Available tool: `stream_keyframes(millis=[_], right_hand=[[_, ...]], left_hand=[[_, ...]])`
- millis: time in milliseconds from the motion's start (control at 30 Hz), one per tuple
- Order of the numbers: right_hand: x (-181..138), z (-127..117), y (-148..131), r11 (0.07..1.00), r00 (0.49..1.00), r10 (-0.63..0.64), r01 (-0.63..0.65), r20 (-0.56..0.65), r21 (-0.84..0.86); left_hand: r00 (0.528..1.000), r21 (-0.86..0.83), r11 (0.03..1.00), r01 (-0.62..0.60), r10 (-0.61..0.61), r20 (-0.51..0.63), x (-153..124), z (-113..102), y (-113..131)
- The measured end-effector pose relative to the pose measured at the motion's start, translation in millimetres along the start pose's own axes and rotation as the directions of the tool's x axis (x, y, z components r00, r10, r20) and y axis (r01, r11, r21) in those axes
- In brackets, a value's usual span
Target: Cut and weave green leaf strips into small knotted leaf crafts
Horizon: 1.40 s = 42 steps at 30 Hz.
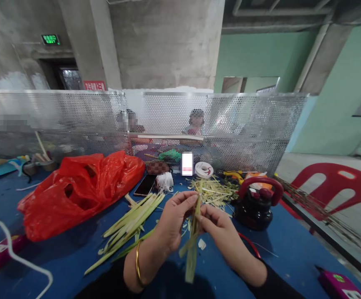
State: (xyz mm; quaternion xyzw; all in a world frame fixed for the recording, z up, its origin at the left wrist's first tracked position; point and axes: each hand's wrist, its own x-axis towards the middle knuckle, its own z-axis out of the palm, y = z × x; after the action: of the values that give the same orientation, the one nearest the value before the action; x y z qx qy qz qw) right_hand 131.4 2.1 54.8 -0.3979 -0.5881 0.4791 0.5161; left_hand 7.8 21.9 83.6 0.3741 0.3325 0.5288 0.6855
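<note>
Between my two hands, upright over the table, is a pale green plant stalk (193, 232) with flat leafy strips hanging from its lower end. My left hand (178, 214) pinches it near the top between thumb and fingers. A little lower, my right hand (213, 222) pinches the same stalk from the other side. Left of my hands lies a pile of similar long green stalks (133, 224). Behind my hands is a heap of thin yellow-green shreds (216, 192). A small white scrap (202, 244) rests on the table near my right hand.
A red plastic bag (83, 191) spreads across the left. A dark kettle-like pot (255, 211) with a red handle stands close on the right. Behind are a phone (145, 185), a white tape roll (204, 169) and a perforated metal screen (174, 112). Purple power strips (339, 284) lie at both sides.
</note>
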Motion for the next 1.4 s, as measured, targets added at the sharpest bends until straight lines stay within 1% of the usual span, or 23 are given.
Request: stream_keyframes(millis=[100, 233, 300, 400, 500, 567, 667, 767, 833, 867, 900, 933, 967, 1033, 1133, 1167, 1233, 1300, 1367, 1400], right_hand=[[-1.4, -3.8, -2.3, 0.993, 0.995, 0.093, -0.096, 0.043, 0.069], [1.2, -10.0, -7.8, 0.988, 0.984, 0.117, -0.13, 0.138, 0.088], [2.5, -15.5, -10.5, 0.989, 0.973, 0.134, -0.143, 0.19, 0.033], [2.7, -27.4, -14.9, 0.981, 0.957, 0.161, -0.13, 0.241, -0.142], [1.2, -40.3, -19.9, 0.937, 0.968, 0.093, -0.006, 0.235, -0.349], [0.7, -47.0, -24.3, 0.901, 0.971, 0.064, 0.043, 0.231, -0.432], [2.2, -54.4, -31.0, 0.907, 0.972, 0.077, 0.025, 0.224, -0.421], [6.5, -63.1, -32.0, 0.931, 0.972, 0.125, -0.046, 0.197, -0.362], [9.5, -69.4, -29.0, 0.916, 0.978, 0.129, -0.054, 0.165, -0.398], [10.7, -71.7, -27.1, 0.893, 0.988, 0.091, -0.025, 0.124, -0.45], [11.4, -72.9, -25.3, 0.859, 0.997, 0.021, 0.021, 0.074, -0.512], [11.5, -72.6, -23.8, 0.817, 0.997, -0.076, 0.078, 0.027, -0.571], [11.1, -70.7, -22.7, 0.773, 0.984, -0.18, 0.139, -0.005, -0.619], [8.7, -62.0, -20.6, 0.706, 0.941, -0.338, 0.254, 0.001, -0.661], [2.7, -42.9, -15.7, 0.623, 0.893, -0.433, 0.396, 0.124, -0.675], [0.7, -37.2, -13.5, 0.578, 0.873, -0.461, 0.429, 0.155, -0.695], [-2.5, -29.0, -9.2, 0.44, 0.807, -0.541, 0.512, 0.237, -0.738], [-3.7, -26.0, -6.1, 0.264, 0.736, -0.586, 0.567, 0.337, -0.78], [-2.7, -26.4, -4.4, 0.095, 0.683, -0.577, 0.6, 0.447, -0.794], [-1.7, -27.1, -3.8, 0.03, 0.661, -0.567, 0.613, 0.491, -0.79]], left_hand=[[1.0, 0.1, 0.995, -0.001, -0.002, 0.03, 4.3, -2.8, 0.2], [0.999, 0.189, 0.981, -0.035, 0.036, -0.003, 11.1, -6.9, 2.8], [0.997, 0.197, 0.979, -0.057, 0.064, -0.03, 13.7, -10.0, 5.8], [0.988, 0.179, 0.978, -0.104, 0.122, -0.091, 16.3, -14.3, 12.5], [0.969, 0.176, 0.97, -0.171, 0.198, -0.15, 18.0, -17.9, 19.0], [0.956, 0.208, 0.958, -0.199, 0.237, -0.174, 18.9, -19.7, 21.8], [0.955, 0.235, 0.952, -0.196, 0.24, -0.176, 19.7, -21.1, 23.7], [0.969, 0.218, 0.965, -0.149, 0.187, -0.164, 20.4, -21.1, 24.1], [0.972, 0.197, 0.974, -0.114, 0.151, -0.18, 21.0, -20.5, 24.0], [0.972, 0.186, 0.977, -0.101, 0.137, -0.192, 21.2, -20.1, 23.8], [0.971, 0.177, 0.98, -0.091, 0.127, -0.203, 21.3, -19.6, 23.5], [0.971, 0.17, 0.982, -0.082, 0.117, -0.209, 21.0, -19.0, 22.9], [0.972, 0.165, 0.984, -0.071, 0.105, -0.208, 20.4, -18.2, 22.1], [0.982, 0.151, 0.988, -0.034, 0.062, -0.181, 18.4, -16.5, 19.5], [0.993, 0.122, 0.992, 0.039, -0.025, -0.115, 14.6, -13.7, 13.5], [0.994, 0.111, 0.992, 0.057, -0.046, -0.096, 13.6, -12.8, 10.9], [0.994, 0.091, 0.992, 0.086, -0.08, -0.069, 12.5, -11.5, 5.6], [0.993, 0.084, 0.99, 0.11, -0.106, -0.057, 12.3, -10.6, 0.5], [0.992, 0.09, 0.989, 0.121, -0.118, -0.041, 12.6, -10.2, -3.5], [0.992, 0.095, 0.988, 0.12, -0.117, -0.035, 12.7, -10.1, -4.9]])
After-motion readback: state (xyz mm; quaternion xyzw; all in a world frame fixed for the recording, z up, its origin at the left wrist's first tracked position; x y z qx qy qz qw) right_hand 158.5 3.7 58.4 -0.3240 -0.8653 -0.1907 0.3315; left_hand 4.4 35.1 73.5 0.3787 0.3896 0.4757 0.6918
